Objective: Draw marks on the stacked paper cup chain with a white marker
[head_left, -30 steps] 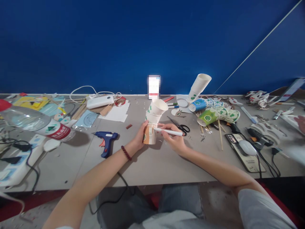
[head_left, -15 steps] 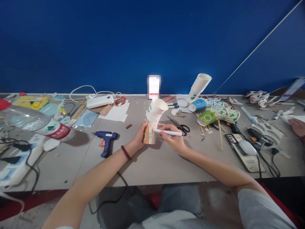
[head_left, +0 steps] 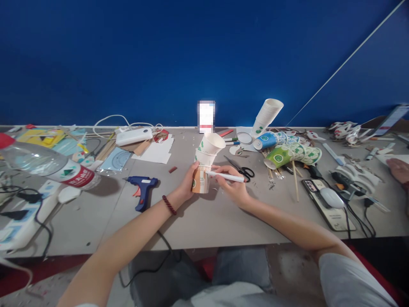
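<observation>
In front of me stands a short column of joined paper cups [head_left: 206,157], its lowest cup partly coloured orange and its upper ones white with green print. My left hand [head_left: 188,179] is wrapped round the left side of the lower cup. Between the fingers of my right hand [head_left: 234,187] is a white marker pen [head_left: 230,176], its tip at the patterned band of the lower cup. Whether the tip touches the paper I cannot tell. A blue glue gun [head_left: 143,189] lies left of my left hand, and black scissors [head_left: 244,170] lie beyond my right hand.
A tilted stack of white cups [head_left: 268,115] stands behind green and blue curved cup chains [head_left: 287,154]. Rightward lie a phone [head_left: 322,204] and a white mouse [head_left: 332,197]. A bottle [head_left: 54,164] and power strip [head_left: 32,213] occupy the left. Another person's hand [head_left: 399,170] rests far right.
The marker has tilted slightly, its tip rising a little on the cup as my right fingers shift. My left hand and the cups stay almost still.
</observation>
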Action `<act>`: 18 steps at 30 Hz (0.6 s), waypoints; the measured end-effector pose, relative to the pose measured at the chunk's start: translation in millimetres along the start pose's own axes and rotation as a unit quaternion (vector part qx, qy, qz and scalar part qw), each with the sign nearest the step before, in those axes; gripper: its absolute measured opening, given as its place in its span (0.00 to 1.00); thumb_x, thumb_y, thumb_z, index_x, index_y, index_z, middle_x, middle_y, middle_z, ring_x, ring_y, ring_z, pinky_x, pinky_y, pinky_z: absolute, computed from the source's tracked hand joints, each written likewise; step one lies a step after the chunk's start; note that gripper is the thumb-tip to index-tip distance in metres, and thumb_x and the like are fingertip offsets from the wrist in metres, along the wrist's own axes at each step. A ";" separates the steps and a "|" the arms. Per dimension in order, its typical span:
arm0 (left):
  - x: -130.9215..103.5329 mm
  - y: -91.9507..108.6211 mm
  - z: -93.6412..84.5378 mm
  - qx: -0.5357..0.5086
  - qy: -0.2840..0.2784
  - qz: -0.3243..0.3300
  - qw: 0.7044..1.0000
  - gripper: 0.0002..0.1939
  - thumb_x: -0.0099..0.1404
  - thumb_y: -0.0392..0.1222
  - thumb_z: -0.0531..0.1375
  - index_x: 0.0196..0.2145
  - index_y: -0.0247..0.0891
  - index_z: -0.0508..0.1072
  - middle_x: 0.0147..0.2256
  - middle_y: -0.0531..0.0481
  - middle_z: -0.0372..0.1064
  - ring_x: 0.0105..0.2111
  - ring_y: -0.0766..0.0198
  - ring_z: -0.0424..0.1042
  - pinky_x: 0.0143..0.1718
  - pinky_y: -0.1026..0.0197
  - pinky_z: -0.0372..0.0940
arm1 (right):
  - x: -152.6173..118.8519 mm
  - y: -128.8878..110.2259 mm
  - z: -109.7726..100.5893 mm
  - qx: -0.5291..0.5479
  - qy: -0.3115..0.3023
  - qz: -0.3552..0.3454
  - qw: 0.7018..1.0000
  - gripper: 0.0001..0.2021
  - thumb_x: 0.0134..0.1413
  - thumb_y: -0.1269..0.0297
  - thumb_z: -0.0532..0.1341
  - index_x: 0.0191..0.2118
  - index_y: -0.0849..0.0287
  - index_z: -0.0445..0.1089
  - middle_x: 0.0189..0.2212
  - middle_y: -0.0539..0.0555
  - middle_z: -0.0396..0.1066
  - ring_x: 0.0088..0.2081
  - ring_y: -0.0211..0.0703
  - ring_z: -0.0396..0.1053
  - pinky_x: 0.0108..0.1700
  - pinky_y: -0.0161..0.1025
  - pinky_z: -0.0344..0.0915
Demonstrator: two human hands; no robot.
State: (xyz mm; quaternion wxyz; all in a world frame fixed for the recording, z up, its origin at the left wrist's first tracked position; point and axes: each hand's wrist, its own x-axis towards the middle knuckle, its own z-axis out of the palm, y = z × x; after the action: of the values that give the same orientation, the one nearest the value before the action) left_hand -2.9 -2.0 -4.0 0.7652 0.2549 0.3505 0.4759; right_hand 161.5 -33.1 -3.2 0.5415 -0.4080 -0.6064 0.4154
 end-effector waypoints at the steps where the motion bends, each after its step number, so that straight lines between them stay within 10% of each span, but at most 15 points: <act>1: 0.1 0.1 0.1 0.001 -0.005 0.001 1.000 0.20 0.56 0.59 0.66 0.32 0.37 0.77 0.24 0.49 0.75 0.24 0.61 0.72 0.29 0.60 0.65 | 0.1 0.1 0.0 0.001 0.001 0.002 1.000 0.10 0.58 0.54 0.64 0.39 0.55 0.71 0.43 0.59 0.79 0.51 0.53 0.77 0.39 0.44 0.79; 18: -0.4 -0.2 -0.6 0.003 0.041 0.009 0.999 0.20 0.57 0.57 0.66 0.34 0.36 0.76 0.28 0.50 0.75 0.26 0.63 0.72 0.30 0.62 0.64 | 1.0 -1.4 -2.6 -0.036 -0.016 -0.050 0.998 0.02 0.58 0.64 0.63 0.34 0.54 0.70 0.29 0.53 0.77 0.53 0.56 0.76 0.48 0.48 0.74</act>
State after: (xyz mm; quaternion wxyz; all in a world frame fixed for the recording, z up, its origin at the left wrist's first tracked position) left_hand -3.4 -2.4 -4.4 0.7452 0.2404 0.3805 0.4921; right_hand 163.9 -32.4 -1.4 0.5367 -0.3898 -0.6492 0.3721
